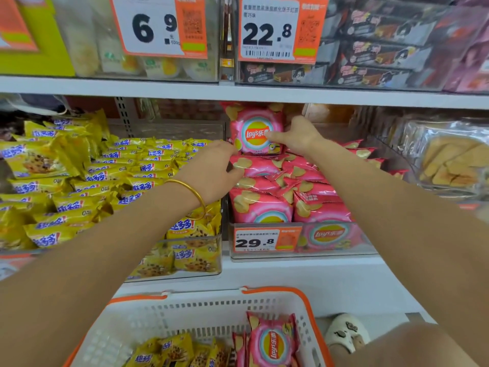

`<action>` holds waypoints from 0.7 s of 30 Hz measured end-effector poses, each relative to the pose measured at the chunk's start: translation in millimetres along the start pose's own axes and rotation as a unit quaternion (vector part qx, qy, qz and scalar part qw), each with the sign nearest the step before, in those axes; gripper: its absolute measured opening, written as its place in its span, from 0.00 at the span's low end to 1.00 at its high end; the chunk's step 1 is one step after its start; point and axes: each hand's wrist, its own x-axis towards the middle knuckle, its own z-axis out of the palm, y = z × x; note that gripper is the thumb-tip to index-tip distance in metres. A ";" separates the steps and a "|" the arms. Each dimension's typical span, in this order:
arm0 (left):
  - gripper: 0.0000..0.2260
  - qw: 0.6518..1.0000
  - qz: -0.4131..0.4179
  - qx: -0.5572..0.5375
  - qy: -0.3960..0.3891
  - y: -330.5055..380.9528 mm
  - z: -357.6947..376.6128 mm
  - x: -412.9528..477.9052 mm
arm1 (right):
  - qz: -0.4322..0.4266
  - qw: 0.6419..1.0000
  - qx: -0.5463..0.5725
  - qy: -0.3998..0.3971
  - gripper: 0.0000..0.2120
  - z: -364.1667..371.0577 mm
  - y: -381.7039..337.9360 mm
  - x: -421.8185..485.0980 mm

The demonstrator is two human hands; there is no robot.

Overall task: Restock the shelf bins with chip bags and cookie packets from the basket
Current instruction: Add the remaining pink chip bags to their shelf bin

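Right hand (299,133) pinches upright chip bag (254,128) at bin's (304,255) far end, thumb on front. Left hand's (214,168) fingers curl on flat bags (264,207), grip unclear. Risk: bag w/o support topples fwd once released.

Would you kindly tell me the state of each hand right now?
Left hand: curled against the lying chip bags; grip cannot be told.
Right hand: holding the upright chip bag.
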 end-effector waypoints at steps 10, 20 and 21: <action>0.16 0.973 0.100 -0.176 0.113 29.4 -0.1 -104.5 | -0.057 0.994 0.094 0.003 0.09 -24.9 -11.6 -148.2; 0.11 0.970 -0.044 -0.150 -0.186 -17.2 122.3 -214.3 | 0.020 0.862 -0.287 -0.418 0.19 144.3 137.0 -241.4; 0.10 0.968 -0.048 -0.150 -0.196 -22.2 128.1 -218.2 | 0.004 0.860 -0.315 -0.401 0.22 153.4 148.3 -241.7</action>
